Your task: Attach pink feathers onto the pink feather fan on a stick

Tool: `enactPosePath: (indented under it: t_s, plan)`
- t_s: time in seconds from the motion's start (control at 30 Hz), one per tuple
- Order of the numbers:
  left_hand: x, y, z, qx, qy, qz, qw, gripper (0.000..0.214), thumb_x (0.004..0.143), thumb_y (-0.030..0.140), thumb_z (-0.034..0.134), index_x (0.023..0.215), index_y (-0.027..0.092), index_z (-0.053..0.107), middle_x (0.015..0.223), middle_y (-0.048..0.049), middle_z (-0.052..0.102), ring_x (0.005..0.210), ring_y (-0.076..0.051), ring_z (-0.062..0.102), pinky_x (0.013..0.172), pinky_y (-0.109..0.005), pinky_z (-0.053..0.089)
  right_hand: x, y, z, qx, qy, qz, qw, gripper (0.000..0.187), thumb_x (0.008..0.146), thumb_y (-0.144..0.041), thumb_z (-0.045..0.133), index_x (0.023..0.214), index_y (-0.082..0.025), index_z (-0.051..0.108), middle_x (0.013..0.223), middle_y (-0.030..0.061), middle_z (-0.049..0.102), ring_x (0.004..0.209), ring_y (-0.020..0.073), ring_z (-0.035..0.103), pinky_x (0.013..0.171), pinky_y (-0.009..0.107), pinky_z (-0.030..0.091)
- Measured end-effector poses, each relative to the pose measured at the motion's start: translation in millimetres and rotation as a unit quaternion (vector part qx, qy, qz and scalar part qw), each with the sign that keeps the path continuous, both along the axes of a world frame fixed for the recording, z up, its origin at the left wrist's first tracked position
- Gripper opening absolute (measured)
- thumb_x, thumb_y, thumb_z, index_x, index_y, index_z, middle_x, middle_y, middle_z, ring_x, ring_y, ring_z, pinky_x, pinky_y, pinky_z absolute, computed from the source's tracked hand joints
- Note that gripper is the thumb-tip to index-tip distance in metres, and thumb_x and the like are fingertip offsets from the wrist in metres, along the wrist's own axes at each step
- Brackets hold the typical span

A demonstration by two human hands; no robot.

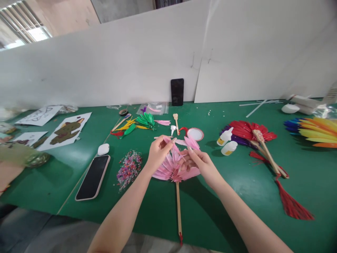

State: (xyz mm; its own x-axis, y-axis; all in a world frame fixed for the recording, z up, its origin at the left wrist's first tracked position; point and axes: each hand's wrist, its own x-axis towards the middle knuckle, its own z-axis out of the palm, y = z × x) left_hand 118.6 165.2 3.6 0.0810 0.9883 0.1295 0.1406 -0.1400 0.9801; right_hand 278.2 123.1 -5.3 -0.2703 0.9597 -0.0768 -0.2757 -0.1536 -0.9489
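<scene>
A pink feather fan (162, 173) lies on the green table, its wooden handle (179, 207) pointing toward me with a red cord at the end. Over the fan, my left hand (158, 153) pinches a loose pink feather (174, 147) near its upper end. My right hand (201, 163) is closed with its fingertips at the lower end of that same feather. Another pink feather (191, 142) shows just above my right thumb; whether it is held or lying there I cannot tell. My hands partly cover the fan's upper feathers.
Left of the fan are a sequin pile (129, 168), a phone (93, 177) and a white case (103, 149). Green feathers (147, 120) lie farther back. Glue bottles (225, 137), a red feather fan (244, 130) and yellow feathers (318, 130) are rightward. Another phone (177, 92) leans on the wall.
</scene>
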Motion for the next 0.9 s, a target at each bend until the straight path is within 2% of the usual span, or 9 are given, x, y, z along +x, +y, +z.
enactPosePath:
  t_s: [0.2,0.3,0.4,0.47,0.6,0.73,0.9]
  plan:
    - [3,-4,2.8,0.018,0.02,-0.025,0.999,0.021,0.075,0.036,0.065,0.072,0.017,0.056,0.062,0.0033,0.05,0.052,-0.008,0.043,0.049,-0.02,0.035,1,0,-2.6,-0.037,-0.004,0.062,0.997,0.032,0.07,-0.042,0.071,0.084,-0.013,0.066,0.063,0.0023,0.069,0.048,0.0109,0.062,0.046,0.021,0.048]
    - [3,-5,3.9,0.012,0.006,-0.031,0.999,0.02,0.077,0.035,0.063,0.085,0.018,0.06,0.058,0.0048,0.048,0.048,-0.007,0.041,0.046,-0.019,0.034,1,1,-3.2,-0.055,0.004,0.079,0.995,0.035,0.068,-0.044,0.073,0.077,-0.013,0.063,0.062,0.0029,0.068,0.045,0.0099,0.061,0.045,0.02,0.048]
    - [2,-4,5.2,0.01,-0.016,-0.019,1.0,0.027,0.078,0.034,0.062,0.101,0.02,0.057,0.054,0.0068,0.046,0.044,-0.006,0.041,0.043,-0.018,0.033,1,3,-1.2,-0.057,0.002,0.078,0.995,0.037,0.065,-0.046,0.074,0.074,-0.013,0.062,0.062,0.003,0.068,0.046,0.0097,0.061,0.045,0.02,0.048]
    - [1,-3,5.7,0.021,-0.022,-0.007,1.0,0.029,0.079,0.032,0.062,0.104,0.02,0.055,0.055,0.0068,0.048,0.043,-0.006,0.042,0.043,-0.018,0.034,2,3,-0.1,-0.061,-0.006,0.078,0.995,0.037,0.065,-0.047,0.074,0.073,-0.013,0.062,0.061,0.0029,0.067,0.046,0.0097,0.061,0.045,0.019,0.047]
    - [-7,4,5.1,0.064,-0.028,0.046,0.997,0.028,0.08,0.032,0.06,0.105,0.02,0.054,0.055,0.007,0.05,0.041,-0.006,0.044,0.041,-0.018,0.035,3,3,1.0,-0.065,-0.007,0.076,0.995,0.037,0.065,-0.047,0.074,0.074,-0.012,0.063,0.061,0.0025,0.067,0.047,0.0093,0.061,0.045,0.019,0.045]
    - [-23,15,3.2,0.121,0.003,0.143,0.982,0.024,0.08,0.034,0.06,0.098,0.019,0.056,0.05,0.0088,0.043,0.038,-0.006,0.045,0.042,-0.019,0.04,5,3,1.4,-0.064,-0.002,0.073,0.995,0.035,0.068,-0.045,0.073,0.075,-0.012,0.065,0.062,0.0016,0.066,0.047,0.0082,0.06,0.048,0.019,0.046]
    - [-46,32,-11.0,0.072,0.048,0.19,0.978,0.023,0.083,0.035,0.053,0.099,0.019,0.056,0.045,0.0089,0.044,0.034,-0.007,0.043,0.038,-0.018,0.036,5,3,0.1,-0.057,-0.009,0.076,0.995,0.035,0.072,-0.046,0.069,0.076,-0.011,0.064,0.063,0.0018,0.066,0.048,0.0073,0.06,0.046,0.018,0.043]
